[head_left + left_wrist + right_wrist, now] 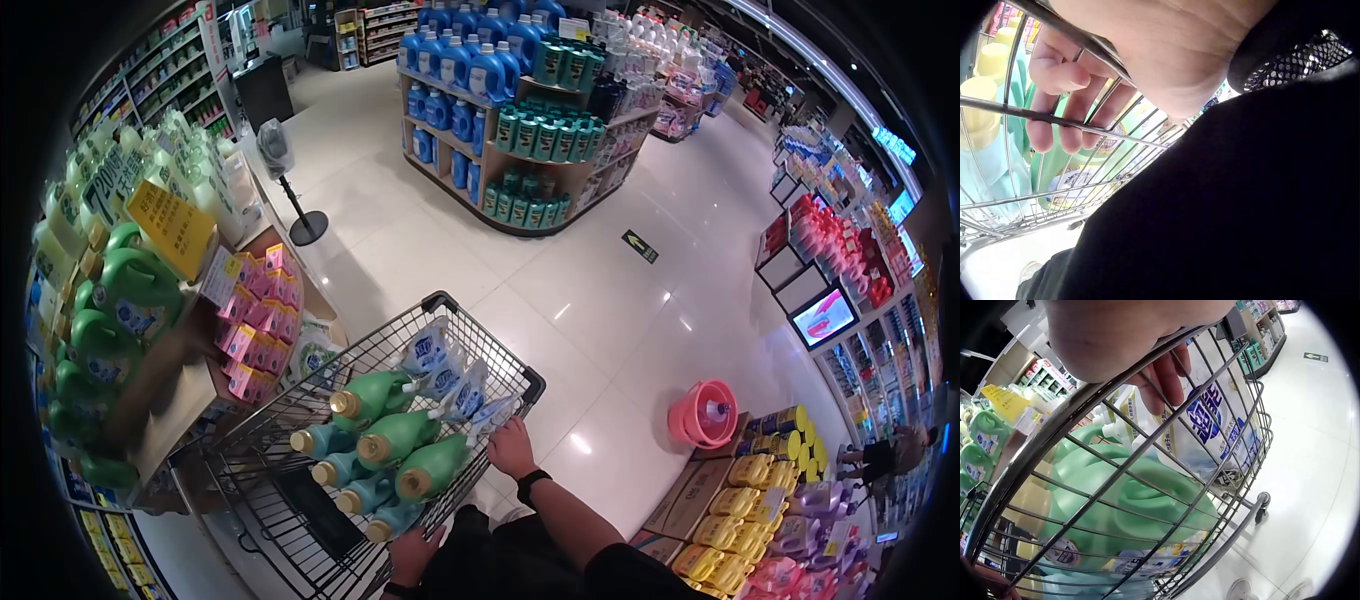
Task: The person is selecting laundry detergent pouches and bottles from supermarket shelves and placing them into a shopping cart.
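A wire shopping cart (pixel 533 384) stands in front of me, its long side nearest my body. My left hand (pixel 412 556) hooks over that side's rim; in the left wrist view its curled fingers (pixel 1071 139) pass down inside the wires. Farther along, my right hand (pixel 512 448) grips the same rim, fingertips (pixel 1166 384) inside beside white refill pouches (pixel 1207 422). Green detergent bottles (pixel 400 438) with tan caps lie in the cart, next to light-blue bottles (pixel 358 497). The white-and-blue pouches (pixel 465 392) sit at the cart's far end.
On the left, a shelf of green jugs (pixel 135 290) and pink boxes (pixel 262 325) stands close against the cart. A detergent display island (pixel 445 180) is ahead. Pink buckets (pixel 703 415) and stacked yellow bottles (pixel 735 515) are at the right. Pale tiled floor (pixel 580 330) runs between them.
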Tool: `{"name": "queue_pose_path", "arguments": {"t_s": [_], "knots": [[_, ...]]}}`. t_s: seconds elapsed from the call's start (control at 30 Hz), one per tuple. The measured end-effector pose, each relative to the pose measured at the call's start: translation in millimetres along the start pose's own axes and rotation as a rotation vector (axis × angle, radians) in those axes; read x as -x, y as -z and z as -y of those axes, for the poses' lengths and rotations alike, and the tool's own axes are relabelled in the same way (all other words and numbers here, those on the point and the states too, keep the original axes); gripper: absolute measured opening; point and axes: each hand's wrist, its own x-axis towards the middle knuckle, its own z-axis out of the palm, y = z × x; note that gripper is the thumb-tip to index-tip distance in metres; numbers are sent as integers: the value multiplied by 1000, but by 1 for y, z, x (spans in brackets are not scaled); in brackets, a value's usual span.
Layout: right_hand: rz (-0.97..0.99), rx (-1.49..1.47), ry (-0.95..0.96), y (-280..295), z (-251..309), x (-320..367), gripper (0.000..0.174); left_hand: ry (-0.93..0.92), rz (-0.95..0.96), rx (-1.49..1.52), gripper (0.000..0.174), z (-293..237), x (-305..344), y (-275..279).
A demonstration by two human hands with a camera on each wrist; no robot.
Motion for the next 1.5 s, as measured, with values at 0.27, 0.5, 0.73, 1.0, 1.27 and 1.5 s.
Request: {"name": "queue_pose_path", "arguments": {"t_s": [0.27, 0.5, 0.73, 1.0, 1.27, 1.5], "knots": [[-37, -45, 4, 16, -53, -33, 24, -45, -93, -43, 59, -43, -55, 10], [155, -86, -8, 41, -110, -49, 31, 27, 26, -29, 59, -92, -86, 19], [140, -96, -20, 56, -155, -61, 29, 21, 78, -74, 62, -135, -121, 32], [103, -77, -9, 69, -229, -79, 30, 12, 52, -98, 66, -200, -161, 27], [101, -5, -66, 80, -280, -107, 30, -44, 46, -93, 68, -247, -212, 36], [148, 37, -121, 109, -335, -137, 30, -1, 145, 35, 69, -300, -260, 37]]}}
